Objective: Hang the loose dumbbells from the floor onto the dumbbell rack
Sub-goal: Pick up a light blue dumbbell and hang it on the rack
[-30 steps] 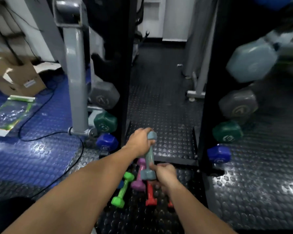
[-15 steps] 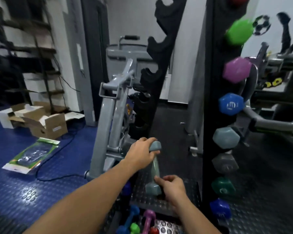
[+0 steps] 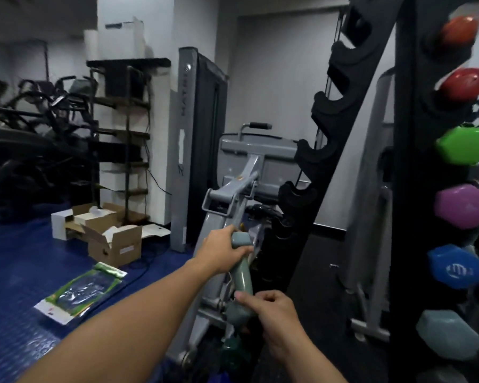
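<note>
Compared with half a second ago, the view sits higher: the loose dumbbells on the floor are out of sight, and two red heads at the top of the dumbbell rack (image 3: 343, 150) now show. The grey-green dumbbell (image 3: 242, 275) is carried higher and closer to the rack's notched left upright.

The left hand (image 3: 221, 251) grips the dumbbell just under its upper head, fingers curled round it. The right hand (image 3: 274, 316) holds the lower head, its fingers (image 3: 249, 298) wrapped over the head's top edge. The dumbbell stands nearly upright, tilted slightly, in the air in front of a grey machine frame (image 3: 227, 205), just left of the rack's upright.

It is a dull grey-green, with a smooth, slightly glossy handle and blocky heads. On the rack's right upright hang coloured heads: red (image 3: 462, 84), green (image 3: 465, 146), purple (image 3: 466, 205), blue (image 3: 454, 270) and pale grey-green (image 3: 448, 334). Open cardboard boxes (image 3: 108, 236) lie on the blue floor (image 3: 17, 261).
</note>
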`<action>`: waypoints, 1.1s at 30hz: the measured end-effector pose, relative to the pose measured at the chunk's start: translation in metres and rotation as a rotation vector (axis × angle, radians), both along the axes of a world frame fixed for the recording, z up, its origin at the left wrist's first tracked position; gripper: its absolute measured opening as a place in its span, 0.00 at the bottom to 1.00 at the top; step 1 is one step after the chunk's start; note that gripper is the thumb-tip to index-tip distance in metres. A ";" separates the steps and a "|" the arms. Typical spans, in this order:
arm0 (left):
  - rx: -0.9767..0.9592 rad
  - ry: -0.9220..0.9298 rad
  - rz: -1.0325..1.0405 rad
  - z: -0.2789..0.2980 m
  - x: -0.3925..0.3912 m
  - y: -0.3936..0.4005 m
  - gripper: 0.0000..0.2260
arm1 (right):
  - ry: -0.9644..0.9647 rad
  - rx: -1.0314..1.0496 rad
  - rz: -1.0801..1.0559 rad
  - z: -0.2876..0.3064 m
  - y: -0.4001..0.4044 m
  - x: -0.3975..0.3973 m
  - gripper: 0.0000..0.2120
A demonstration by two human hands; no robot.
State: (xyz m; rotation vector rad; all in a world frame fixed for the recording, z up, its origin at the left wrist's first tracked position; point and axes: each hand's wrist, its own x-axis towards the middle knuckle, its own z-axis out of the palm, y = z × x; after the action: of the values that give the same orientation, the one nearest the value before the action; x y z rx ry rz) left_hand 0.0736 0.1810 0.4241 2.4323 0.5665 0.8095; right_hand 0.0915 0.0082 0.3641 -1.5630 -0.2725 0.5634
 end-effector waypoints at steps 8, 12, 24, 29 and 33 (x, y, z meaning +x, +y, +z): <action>-0.041 0.130 -0.132 0.009 0.077 0.028 0.22 | 0.020 0.057 -0.044 0.019 0.030 0.044 0.44; -0.288 0.140 -0.150 0.002 0.120 0.042 0.26 | 0.067 0.131 -0.144 0.026 0.041 0.061 0.44; -1.191 -0.323 -0.288 -0.009 0.168 0.015 0.21 | 0.295 0.275 -0.185 0.046 0.018 0.056 0.18; -1.300 -0.358 -0.262 -0.023 0.160 0.007 0.21 | 0.309 0.246 -0.187 0.037 0.003 0.057 0.17; -1.305 -0.323 -0.387 -0.014 0.143 -0.013 0.21 | 0.303 0.261 -0.165 0.028 -0.003 0.058 0.16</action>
State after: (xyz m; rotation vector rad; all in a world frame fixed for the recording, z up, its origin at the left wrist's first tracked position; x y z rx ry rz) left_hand 0.2169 0.1680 0.4100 1.1191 0.3007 0.4066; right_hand 0.1500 0.0055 0.3921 -1.2155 0.0144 0.6002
